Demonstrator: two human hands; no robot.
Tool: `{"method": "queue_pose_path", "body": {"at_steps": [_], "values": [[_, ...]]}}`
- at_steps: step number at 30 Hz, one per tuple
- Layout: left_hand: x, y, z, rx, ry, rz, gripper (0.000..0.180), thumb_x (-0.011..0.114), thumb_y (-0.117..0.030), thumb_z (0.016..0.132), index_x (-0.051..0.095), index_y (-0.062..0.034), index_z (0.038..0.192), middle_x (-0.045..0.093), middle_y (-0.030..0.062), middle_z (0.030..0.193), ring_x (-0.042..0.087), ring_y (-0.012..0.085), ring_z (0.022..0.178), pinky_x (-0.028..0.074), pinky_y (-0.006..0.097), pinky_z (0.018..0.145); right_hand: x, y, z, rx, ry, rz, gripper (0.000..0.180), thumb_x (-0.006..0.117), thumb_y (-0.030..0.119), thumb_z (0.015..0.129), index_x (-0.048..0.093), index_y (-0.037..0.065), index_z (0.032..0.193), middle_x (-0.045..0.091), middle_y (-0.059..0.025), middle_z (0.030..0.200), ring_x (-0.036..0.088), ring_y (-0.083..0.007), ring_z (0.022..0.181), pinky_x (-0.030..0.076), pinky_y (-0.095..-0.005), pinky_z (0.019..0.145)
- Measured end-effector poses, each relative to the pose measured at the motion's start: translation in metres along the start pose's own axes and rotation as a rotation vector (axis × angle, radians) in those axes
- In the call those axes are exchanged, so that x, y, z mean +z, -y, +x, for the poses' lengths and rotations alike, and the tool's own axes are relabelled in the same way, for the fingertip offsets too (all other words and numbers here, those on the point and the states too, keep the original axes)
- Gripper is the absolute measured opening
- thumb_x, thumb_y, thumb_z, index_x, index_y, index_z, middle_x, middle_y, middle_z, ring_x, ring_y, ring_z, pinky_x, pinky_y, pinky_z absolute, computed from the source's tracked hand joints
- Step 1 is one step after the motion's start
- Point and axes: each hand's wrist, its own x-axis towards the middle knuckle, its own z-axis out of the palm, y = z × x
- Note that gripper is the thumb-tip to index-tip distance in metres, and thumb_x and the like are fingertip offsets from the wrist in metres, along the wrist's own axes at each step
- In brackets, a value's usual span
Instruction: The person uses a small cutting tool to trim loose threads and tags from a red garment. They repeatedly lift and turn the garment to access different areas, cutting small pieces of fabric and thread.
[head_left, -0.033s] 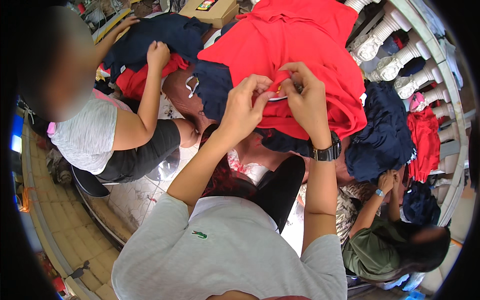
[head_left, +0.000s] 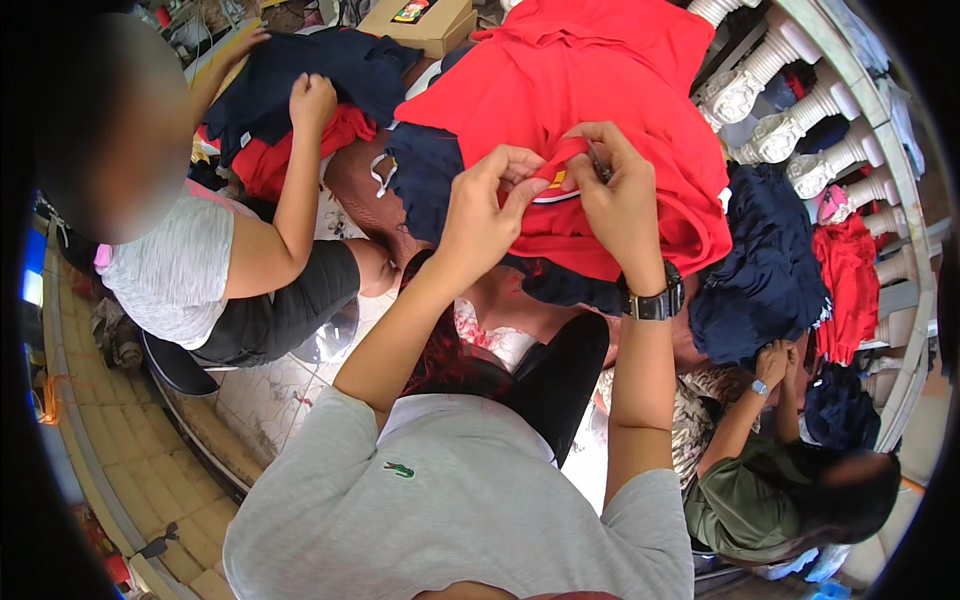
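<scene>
A bright red garment (head_left: 580,85) is spread over the pile in front of me. My left hand (head_left: 492,200) pinches a folded edge of it between thumb and fingers. Close by on the right, my right hand (head_left: 618,195) is closed on the same edge. A small dark metal tool (head_left: 600,163) also sits among its fingers, mostly hidden, so its kind is unclear. Between the two hands shows a white strip with a yellow-marked label (head_left: 557,184) on the red cloth.
Dark navy garments (head_left: 760,265) are heaped to the right, beside a white balustrade (head_left: 780,50). A co-worker at left handles a navy garment (head_left: 310,75); another sits at lower right. A cardboard box (head_left: 420,25) stands at the back.
My right hand has tilted slightly, and more of the dark tool and the yellow-marked label shows. The left co-worker's near hand has shifted a little upward.
</scene>
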Motion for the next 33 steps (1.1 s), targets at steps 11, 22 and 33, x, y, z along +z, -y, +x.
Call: {"method": "queue_pose_path", "body": {"at_steps": [11, 22, 33], "values": [[-0.017, -0.001, 0.014, -0.069, 0.101, -0.169, 0.020, 0.057, -0.006, 0.103, 0.064, 0.0046, 0.118, 0.067, 0.0042, 0.102, 0.059, 0.0081, 0.098, 0.048, 0.025, 0.092, -0.012, -0.004, 0.002, 0.011, -0.133, -0.104, 0.024, 0.072, 0.003, 0.085, 0.068, 0.000, 0.108, 0.056, -0.0007, 0.077, 0.048, -0.0078, 0.067, 0.041, -0.0252, 0.060], [-0.013, -0.019, 0.019, 0.218, -0.296, 0.229, 0.016, 0.068, 0.000, 0.090, 0.067, 0.0005, 0.106, 0.065, 0.0124, 0.096, 0.064, 0.0225, 0.090, 0.052, 0.034, 0.078, -0.002, -0.013, -0.002, 0.085, 0.046, 0.177, 0.016, 0.064, 0.013, 0.100, 0.067, -0.003, 0.101, 0.060, 0.0001, 0.080, 0.051, -0.0063, 0.075, 0.043, -0.0247, 0.067], [0.017, 0.005, 0.019, -0.034, -0.244, -0.318, 0.009, 0.077, 0.000, 0.086, 0.072, 0.0041, 0.093, 0.074, 0.0094, 0.083, 0.071, 0.0117, 0.076, 0.057, 0.026, 0.072, 0.017, -0.022, -0.008, -0.084, -0.106, 0.123, 0.014, 0.064, 0.009, 0.100, 0.064, -0.004, 0.096, 0.056, -0.0041, 0.083, 0.048, -0.0107, 0.070, 0.040, -0.0283, 0.063]]}}
